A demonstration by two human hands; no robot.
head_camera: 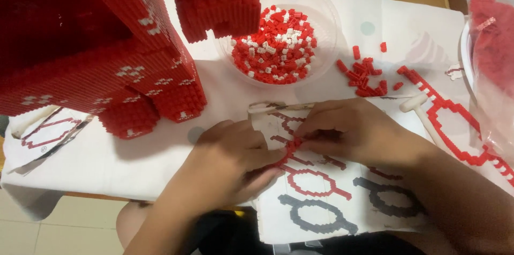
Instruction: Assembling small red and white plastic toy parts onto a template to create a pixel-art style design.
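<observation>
Both the left hand [230,161] and right hand [348,132] pinch a short, unfinished red brick strip [292,148] over the pattern sheet [321,201], most outlines there unbuilt.

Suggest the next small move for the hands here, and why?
Probably press the next red brick onto the strip: both the left hand and the right hand pinch it over the pattern sheet, with loose bricks lying close by.
</observation>
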